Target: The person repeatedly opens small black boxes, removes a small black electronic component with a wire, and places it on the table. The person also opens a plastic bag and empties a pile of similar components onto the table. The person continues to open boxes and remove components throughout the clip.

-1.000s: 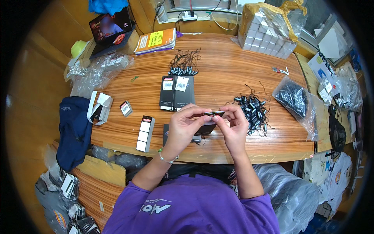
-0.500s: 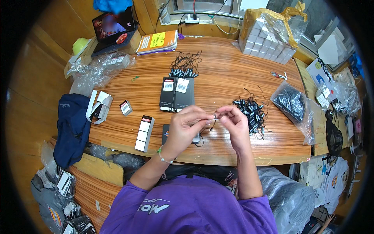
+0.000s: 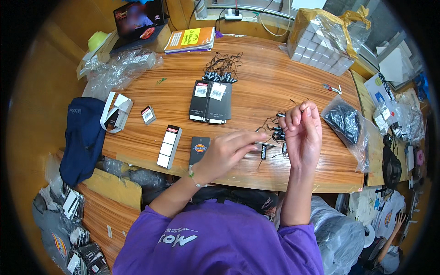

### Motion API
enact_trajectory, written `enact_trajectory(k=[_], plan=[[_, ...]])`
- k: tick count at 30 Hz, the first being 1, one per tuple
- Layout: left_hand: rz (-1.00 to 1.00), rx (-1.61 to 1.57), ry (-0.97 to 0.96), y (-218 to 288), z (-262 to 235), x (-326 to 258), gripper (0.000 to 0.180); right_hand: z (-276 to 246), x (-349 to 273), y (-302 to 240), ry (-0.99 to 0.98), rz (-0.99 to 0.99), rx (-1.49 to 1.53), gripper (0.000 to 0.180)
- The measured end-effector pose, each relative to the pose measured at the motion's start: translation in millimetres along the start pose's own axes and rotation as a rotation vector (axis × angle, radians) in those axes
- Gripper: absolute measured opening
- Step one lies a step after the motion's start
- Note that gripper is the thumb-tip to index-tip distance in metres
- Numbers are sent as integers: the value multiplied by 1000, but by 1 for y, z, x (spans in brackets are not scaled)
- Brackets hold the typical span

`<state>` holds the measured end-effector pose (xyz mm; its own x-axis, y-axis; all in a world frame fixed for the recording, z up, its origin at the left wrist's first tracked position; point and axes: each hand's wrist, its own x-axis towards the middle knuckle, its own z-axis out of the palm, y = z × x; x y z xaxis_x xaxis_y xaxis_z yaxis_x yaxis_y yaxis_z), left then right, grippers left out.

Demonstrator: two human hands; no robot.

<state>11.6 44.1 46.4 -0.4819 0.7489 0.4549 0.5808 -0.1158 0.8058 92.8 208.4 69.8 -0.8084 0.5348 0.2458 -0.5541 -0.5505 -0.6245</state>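
Note:
My left hand [image 3: 229, 151] pinches a thin hang tag [image 3: 266, 144], seen nearly edge-on, over the front of the table. A small dark seal tag [image 3: 263, 152] on a black cord dangles from it. Raised to the right, my right hand [image 3: 302, 130] has its fingertips drawn together; whatever is between them is too small to make out. Behind that hand, partly hidden, lies a pile of black string seals [image 3: 278, 133]. Left of my left hand is a dark hang tag [image 3: 200, 149] with a coloured logo. Two stacks of black hang tags [image 3: 210, 103] lie farther back.
Corded seals [image 3: 220, 78] lie behind the stacks. On the left are a white-labelled stack [image 3: 168, 149], a small labelled stack [image 3: 147, 114] and a white holder [image 3: 120, 114]. A bag of black cords [image 3: 343, 120], snips [image 3: 331, 88] and bagged white boxes [image 3: 321, 48] occupy the right.
My hands have moved apart: the right went up and right, the left stays low with the hang tag. The seal tag now hangs from it. Another person's arm shows more at lower right.

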Motion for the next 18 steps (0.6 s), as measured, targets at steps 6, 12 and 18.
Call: enact_trajectory(k=[6, 12, 18], plan=[[-279, 312, -25, -25, -104, -12, 41, 7, -20, -11, 52, -17, -287, 9], [-610, 211, -207, -78, -178, -68, 55, -26, -30, -18, 164, -35, -363, 16], [-794, -44, -209, -108, -190, -91, 63, -24, -20, -21, 124, 91, -420, 15]])
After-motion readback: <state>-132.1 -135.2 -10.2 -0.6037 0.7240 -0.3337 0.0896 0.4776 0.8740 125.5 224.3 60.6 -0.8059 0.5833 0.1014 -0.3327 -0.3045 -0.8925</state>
